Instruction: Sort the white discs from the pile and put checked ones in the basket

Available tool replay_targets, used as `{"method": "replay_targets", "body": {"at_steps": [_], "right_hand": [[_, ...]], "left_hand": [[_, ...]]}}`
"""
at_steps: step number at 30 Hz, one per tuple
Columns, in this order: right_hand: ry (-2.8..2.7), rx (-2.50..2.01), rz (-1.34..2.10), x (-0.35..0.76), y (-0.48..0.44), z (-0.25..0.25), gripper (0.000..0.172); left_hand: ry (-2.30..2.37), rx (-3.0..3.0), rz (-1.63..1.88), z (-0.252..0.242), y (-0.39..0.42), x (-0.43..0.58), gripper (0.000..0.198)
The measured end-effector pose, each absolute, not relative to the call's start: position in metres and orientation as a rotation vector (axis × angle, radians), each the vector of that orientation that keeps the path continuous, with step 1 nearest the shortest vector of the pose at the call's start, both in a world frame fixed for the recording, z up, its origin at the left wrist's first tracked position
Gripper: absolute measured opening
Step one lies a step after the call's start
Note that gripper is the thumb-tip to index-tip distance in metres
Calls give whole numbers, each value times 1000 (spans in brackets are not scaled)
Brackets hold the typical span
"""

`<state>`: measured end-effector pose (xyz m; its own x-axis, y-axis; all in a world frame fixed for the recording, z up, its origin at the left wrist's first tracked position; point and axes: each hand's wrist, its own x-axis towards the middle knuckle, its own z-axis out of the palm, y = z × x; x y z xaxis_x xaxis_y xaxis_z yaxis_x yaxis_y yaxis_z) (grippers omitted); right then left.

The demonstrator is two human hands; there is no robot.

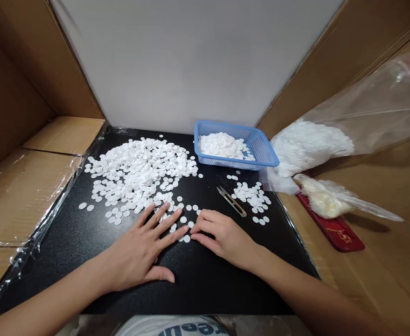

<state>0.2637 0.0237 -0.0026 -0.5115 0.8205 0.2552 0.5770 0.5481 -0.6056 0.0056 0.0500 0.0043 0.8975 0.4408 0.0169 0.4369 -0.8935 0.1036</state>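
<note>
Fingers (171, 218) of your left hand (142, 254) splayed wide, flat on black mat (86, 233), holding nothing. Your right hand (225, 238) curled narrow; grip unclear. Small white round discs (187, 238) lie between both fingertips, just nearside of big disc heap (138, 170).

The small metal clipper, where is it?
Head view: the metal clipper lies on the black mat, right of centre, beyond the right hand, beside small white discs.

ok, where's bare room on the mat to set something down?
Bare: black mat front-left, between left hand and cardboard flap; also the near strip below right hand. Crowded: white round disc heap, blue plastic basket, metal snips.
</note>
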Motion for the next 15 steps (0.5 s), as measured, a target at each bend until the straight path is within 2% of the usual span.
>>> {"method": "replay_targets", "body": {"at_steps": [7,15], "right_hand": [[-2064,-1457,612,286,41,-2,12],[-2073,-1457,611,280,41,-3,4]], "left_hand": [[787,2975,171,2,67,2,91],[856,2988,220,-2,88,-2,91]]}}
